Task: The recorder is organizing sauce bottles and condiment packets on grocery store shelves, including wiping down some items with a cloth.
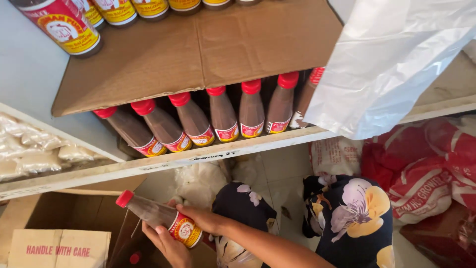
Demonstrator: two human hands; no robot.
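- Bottle (159, 217) with the red cap and brown sauce lies tilted in both your hands, below the front edge of the wooden shelf (163, 161) and above the open cardboard box (59, 218).
- Head view: your right hand (203, 218) is closed around its labelled base; your left hand (166, 240) cups it from beneath.
- Risk, as I judge it: the shelf row (223, 116) is packed cap-outward at the front edge, so you could nudge a neighbour off.
- The cardboard sheet (198, 49) above carries more bottles; bumping it could topple them.
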